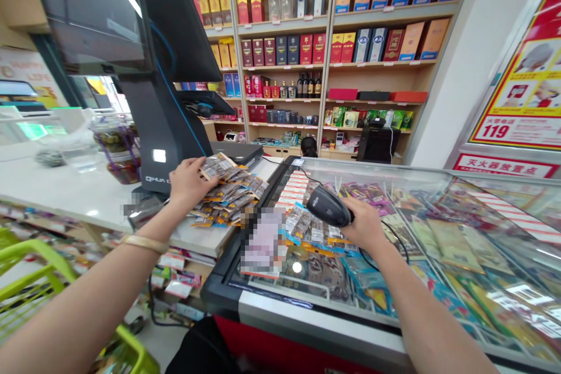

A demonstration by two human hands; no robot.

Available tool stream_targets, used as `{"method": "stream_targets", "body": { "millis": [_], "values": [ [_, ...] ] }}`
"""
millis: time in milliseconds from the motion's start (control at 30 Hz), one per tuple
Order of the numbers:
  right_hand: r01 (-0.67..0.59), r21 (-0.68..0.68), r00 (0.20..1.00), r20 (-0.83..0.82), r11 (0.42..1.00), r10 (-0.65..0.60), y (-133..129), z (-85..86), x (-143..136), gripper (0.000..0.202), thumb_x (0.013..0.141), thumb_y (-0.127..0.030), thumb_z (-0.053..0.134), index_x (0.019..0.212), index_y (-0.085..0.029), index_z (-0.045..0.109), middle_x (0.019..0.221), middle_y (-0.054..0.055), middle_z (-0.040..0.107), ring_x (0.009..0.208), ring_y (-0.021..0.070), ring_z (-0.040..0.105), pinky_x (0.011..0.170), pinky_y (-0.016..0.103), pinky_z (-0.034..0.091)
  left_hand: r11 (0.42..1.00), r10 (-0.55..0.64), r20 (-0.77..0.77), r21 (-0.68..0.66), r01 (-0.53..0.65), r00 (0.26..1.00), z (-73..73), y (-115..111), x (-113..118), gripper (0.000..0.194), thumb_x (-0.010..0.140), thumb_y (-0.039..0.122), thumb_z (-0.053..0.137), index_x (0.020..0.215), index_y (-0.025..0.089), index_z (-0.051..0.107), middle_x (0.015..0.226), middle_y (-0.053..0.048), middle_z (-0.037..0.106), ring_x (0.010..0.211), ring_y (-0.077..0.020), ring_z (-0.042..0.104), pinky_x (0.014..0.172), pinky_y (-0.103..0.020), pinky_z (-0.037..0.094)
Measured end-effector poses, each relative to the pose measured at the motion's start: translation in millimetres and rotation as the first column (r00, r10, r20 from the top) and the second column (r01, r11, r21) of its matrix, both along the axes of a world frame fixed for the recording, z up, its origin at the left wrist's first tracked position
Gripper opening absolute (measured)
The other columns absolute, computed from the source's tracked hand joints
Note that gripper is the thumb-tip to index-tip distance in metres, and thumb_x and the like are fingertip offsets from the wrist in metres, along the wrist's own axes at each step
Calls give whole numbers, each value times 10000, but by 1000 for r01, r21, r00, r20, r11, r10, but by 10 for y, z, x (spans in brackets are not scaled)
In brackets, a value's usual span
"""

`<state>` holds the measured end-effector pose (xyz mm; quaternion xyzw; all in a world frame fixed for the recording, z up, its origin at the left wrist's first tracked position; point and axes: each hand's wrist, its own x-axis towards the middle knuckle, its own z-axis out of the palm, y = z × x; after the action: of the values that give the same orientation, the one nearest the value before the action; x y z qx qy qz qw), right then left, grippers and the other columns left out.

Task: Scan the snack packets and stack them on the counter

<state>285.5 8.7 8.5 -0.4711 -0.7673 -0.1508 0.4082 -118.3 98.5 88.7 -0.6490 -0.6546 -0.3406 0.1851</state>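
Observation:
My left hand [190, 185] grips a small snack packet [219, 166] at the top of a heap of packets [236, 201], its fingers bent over the near edge. That heap lies on the white counter beside the till. In my right hand [366, 223] is a black barcode scanner [328, 205], held above the glass top of a display freezer, its head turned left. Under the scanner, more snack packets [307, 225] with blue and orange edges lie on the glass. A blurred-out, pinkish flat item [265, 239] lies left of them.
A dual-screen till [175, 123] stands on the white counter [105, 198], with jars [116, 149] beside it. The freezer [350, 310] spans the right side. A green shopping basket [35, 263] is at lower left. Shelves of boxed bottles [284, 23] stand behind; a person's head [309, 145] shows below them.

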Motion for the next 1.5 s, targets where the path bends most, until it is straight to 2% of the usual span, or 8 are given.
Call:
{"method": "stream_targets", "body": {
  "millis": [100,233,433,633,867,1067,1267,1500],
  "values": [
    [6,7,1000,-13,1000,-5,-10,19,-15,299,637,-179,543,911,-199,661,837,76,702,776,225,649,690,306,485,977,-187,-65,89,193,980,-76,-135,151,591,727,440,598,1254,177,550,1251,-140,595,1155,-304,542,975,-417,401],
    [-16,-3,1000,-16,1000,16,-25,44,-33,278,653,-188,554,909,-196,661,843,74,700,780,222,647,687,301,476,916,-381,-163,66,395,910,-181,-284,391,630,746,430,608,1312,185,476,1272,-128,589,1187,-291,525,1008,-416,372],
    [-91,-29,996,-14,995,91,-52,69,-73,296,659,-183,571,940,-192,664,872,75,699,813,218,644,705,298,471,825,-540,-298,0,566,787,-297,-423,714,636,765,405,621,1329,167,446,1259,-138,609,1166,-285,549,998,-419,379],
    [-172,-88,982,58,981,177,-111,119,-183,279,662,-253,633,934,-204,668,786,44,675,722,194,622,662,287,441,799,-578,-345,-55,598,740,-255,-566,1012,623,753,389,648,1316,181,480,1203,-129,641,1094,-291,587,931,-416,412],
    [-130,-109,983,113,986,142,-108,100,-231,251,668,-244,623,914,-214,665,817,40,684,750,192,621,691,291,436,797,-580,-360,-67,600,731,-266,-612,1192,569,761,377,651,1275,172,518,1187,-130,649,1083,-287,594,931,-410,403],
    [-82,-19,997,1,996,82,-81,99,-150,273,677,-227,590,940,-205,658,832,54,687,772,206,629,677,285,437,872,-476,-266,-15,490,838,-410,-635,1299,562,744,440,656,1231,180,554,1147,-124,656,1065,-301,593,913,-417,415],
    [54,62,995,-90,997,-49,-31,85,-14,221,671,-209,553,874,-199,642,777,56,666,719,207,611,649,280,429,931,-363,-138,-84,354,922,-569,-788,1723,505,757,515,636,1132,181,595,1010,-123,677,958,-306,612,820,-418,431],
    [88,52,993,-80,995,-84,7,29,31,252,639,-193,541,873,-210,634,786,57,671,745,224,623,656,285,435,907,-401,-150,-206,368,904,-782,-925,2101,539,776,640,554,1000,154,617,969,-180,631,978,-349,561,842,-486,403]
  ]
}}
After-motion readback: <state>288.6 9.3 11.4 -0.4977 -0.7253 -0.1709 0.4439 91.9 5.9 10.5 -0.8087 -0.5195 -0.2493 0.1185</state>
